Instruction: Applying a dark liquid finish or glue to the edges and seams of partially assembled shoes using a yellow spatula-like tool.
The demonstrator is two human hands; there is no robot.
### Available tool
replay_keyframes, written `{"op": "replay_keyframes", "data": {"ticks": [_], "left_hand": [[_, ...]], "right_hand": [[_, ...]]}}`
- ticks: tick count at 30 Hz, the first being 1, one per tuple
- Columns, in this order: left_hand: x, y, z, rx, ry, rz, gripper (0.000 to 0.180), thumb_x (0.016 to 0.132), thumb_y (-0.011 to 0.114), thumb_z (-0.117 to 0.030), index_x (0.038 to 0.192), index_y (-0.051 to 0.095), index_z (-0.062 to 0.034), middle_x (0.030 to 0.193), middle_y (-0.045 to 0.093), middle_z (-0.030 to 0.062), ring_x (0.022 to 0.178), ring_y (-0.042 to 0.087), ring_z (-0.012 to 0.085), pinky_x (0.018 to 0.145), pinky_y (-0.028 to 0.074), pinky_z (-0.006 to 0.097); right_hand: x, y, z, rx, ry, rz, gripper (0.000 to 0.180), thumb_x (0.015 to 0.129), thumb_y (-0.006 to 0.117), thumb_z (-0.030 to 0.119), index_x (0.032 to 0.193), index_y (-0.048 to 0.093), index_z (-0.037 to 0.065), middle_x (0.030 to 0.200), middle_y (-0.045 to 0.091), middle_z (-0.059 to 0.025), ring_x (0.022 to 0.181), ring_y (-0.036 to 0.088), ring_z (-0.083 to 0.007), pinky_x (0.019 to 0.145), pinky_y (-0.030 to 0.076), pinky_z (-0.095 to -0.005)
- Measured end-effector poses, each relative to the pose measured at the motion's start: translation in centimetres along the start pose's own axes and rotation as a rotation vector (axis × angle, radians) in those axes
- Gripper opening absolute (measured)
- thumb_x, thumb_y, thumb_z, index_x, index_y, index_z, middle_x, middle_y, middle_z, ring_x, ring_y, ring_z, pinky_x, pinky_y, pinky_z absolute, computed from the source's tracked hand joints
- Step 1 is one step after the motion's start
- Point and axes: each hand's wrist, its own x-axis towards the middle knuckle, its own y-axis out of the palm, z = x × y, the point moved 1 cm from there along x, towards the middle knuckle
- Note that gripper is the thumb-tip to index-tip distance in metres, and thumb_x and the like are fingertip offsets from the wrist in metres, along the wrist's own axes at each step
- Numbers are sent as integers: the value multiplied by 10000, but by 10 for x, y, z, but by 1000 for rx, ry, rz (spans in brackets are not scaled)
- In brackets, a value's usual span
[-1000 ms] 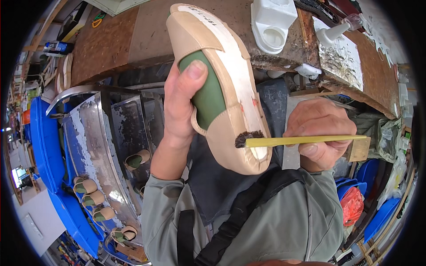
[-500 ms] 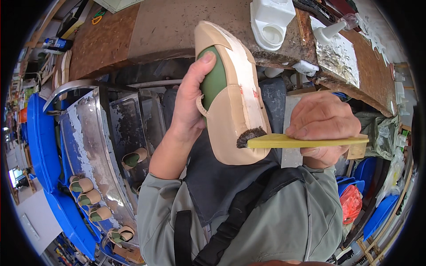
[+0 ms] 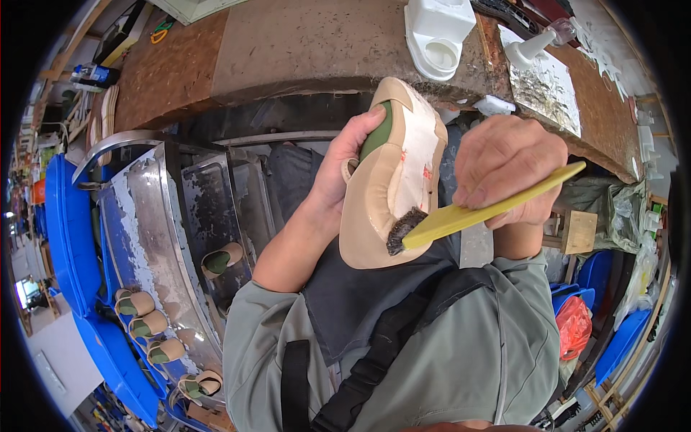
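A beige shoe upper (image 3: pixel 368 194) on a green last is gripped in my left hand (image 3: pixel 344 160), the thumb pressed on the green part. Its pale underside (image 3: pixel 416 162) is turned up and toward the right, with small red marks on it. My right hand (image 3: pixel 508 162) is closed round the handle of a yellow brush (image 3: pixel 471 214). The brush's dark bristles touch the beige edge near the toe end, which points toward me. A wet-looking sheen shows on the beige rim beside the bristles.
Ahead runs a worn workbench (image 3: pixel 288 47) carrying a white plastic holder (image 3: pixel 440 39) and a nozzle bottle (image 3: pixel 536 47). On my left a metal rack (image 3: pixel 147 209) holds several beige-and-green shoes (image 3: pixel 147 324), beside blue bins (image 3: pixel 68 230). A red plastic bag (image 3: pixel 573 327) hangs at right.
The shoe has shifted right and tilted, showing more of its underside. My right hand has risen and the brush handle now slants upward to the right, bristles still at the toe area.
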Motion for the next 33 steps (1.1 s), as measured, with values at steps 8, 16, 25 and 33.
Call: {"op": "replay_keyframes", "data": {"ticks": [8, 16, 25, 33], "left_hand": [[1, 6, 7, -245, -115, 44, 377, 905, 479, -339, 1118, 546, -35, 959, 648, 112, 812, 654, 212, 739, 548, 351], [4, -3, 7, -288, -95, 125, 383, 905, 476, -338, 1128, 543, -34, 965, 644, 114, 839, 651, 216, 752, 545, 346], [8, -13, -32, 210, 660, -102, 417, 911, 439, -370, 1128, 533, -26, 1003, 637, 106, 844, 648, 172, 763, 537, 311], [-8, 1, -43, 358, 923, -167, 494, 913, 439, -385, 1196, 460, 20, 1062, 595, 141, 928, 614, 194, 823, 494, 306]], "right_hand": [[7, -5, -12, 154, 35, 88, 193, 685, 762, 72, 791, 675, -65, 706, 639, -184, 567, 622, -225, 501, 473, -278], [1, -21, -3, 110, 98, 92, 185, 665, 759, 75, 766, 677, -56, 690, 643, -173, 562, 606, -217, 500, 472, -288], [-35, 40, 37, -595, -278, -350, 306, 809, 601, 269, 582, 598, 64, 562, 597, -60, 461, 568, -150, 424, 469, -274], [-30, 28, 38, -652, -292, -174, 274, 870, 569, 250, 808, 637, -8, 792, 653, -136, 582, 618, -189, 517, 513, -284]]}}
